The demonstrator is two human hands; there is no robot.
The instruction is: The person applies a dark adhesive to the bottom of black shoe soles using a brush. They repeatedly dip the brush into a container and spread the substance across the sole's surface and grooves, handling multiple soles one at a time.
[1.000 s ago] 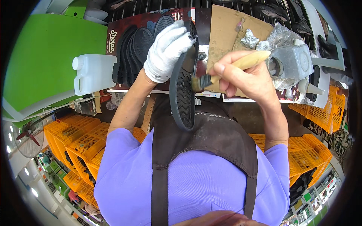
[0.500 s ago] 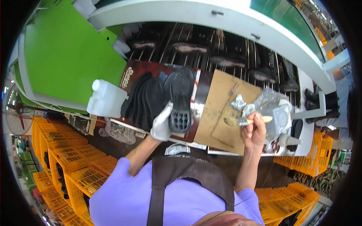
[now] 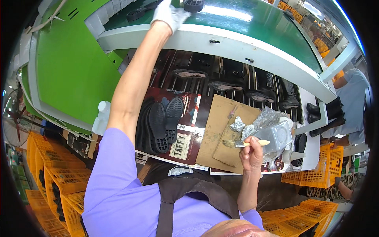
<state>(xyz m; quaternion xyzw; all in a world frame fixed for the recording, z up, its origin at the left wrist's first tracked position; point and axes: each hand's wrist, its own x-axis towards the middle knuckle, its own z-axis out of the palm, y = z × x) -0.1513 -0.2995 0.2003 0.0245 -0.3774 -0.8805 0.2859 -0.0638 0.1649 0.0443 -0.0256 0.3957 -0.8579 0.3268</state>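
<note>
My left hand [image 3: 169, 17], in a white glove, reaches far over the front rail of a green-topped conveyor [image 3: 233, 14]. Its fingers look spread, the tips partly cut off by the picture's top edge. Right beside them is the heel end of a black shoe sole [image 3: 193, 5]; whether they touch is unclear. Another dark sole [image 3: 138, 14] lies left of the hand. My bare right hand [image 3: 251, 154] grips a paintbrush [image 3: 235, 143] with a pale handle, above cardboard [image 3: 211, 146]. Black soles [image 3: 158, 126] lie in an overlapping row on a dark red printed board [image 3: 191, 152].
Black boots [image 3: 258, 85] stand on rails below the conveyor. A clear plastic container [image 3: 278, 136] with crumpled film and a white bottle [image 3: 292, 156] are right of the brush. A white jug [image 3: 102, 118] sits left, with yellow crates [image 3: 65, 177] behind. Another person [image 3: 353, 98] stands at right.
My left hand has moved from the sole row up to the conveyor, where a sole now lies beside it. My right hand still holds the brush. The whole view has shifted.
</note>
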